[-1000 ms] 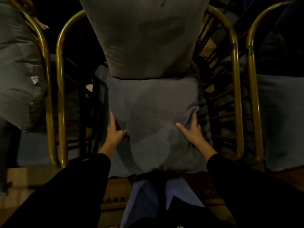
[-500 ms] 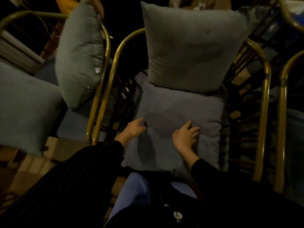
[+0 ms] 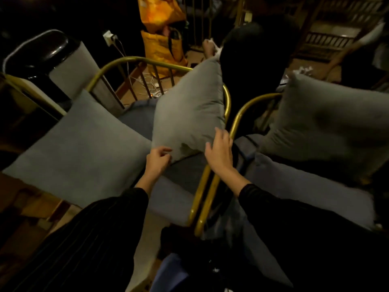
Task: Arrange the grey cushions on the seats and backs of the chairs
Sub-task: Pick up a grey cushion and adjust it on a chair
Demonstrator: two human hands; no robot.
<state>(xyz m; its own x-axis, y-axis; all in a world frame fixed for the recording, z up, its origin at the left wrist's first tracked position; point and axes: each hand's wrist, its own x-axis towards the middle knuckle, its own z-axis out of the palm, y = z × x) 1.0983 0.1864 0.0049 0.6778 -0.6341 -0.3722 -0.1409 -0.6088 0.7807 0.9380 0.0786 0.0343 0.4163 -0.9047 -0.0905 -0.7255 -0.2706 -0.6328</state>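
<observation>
the upright grey cushion (image 3: 189,110) leans on the gold armrest (image 3: 227,102) of the left chair, its lower edge on the blue seat (image 3: 179,182); it appears misplaced, belonging against the back. the left hand (image 3: 156,160) has its fingers curled at the cushion's lower corner, grip unclear. the right hand (image 3: 219,153) lies open against the cushion's edge beside that armrest, likely steadying it for a lift. a second grey cushion (image 3: 84,148) lies flat left of the armrest; a third (image 3: 328,123) stands right of it.
</observation>
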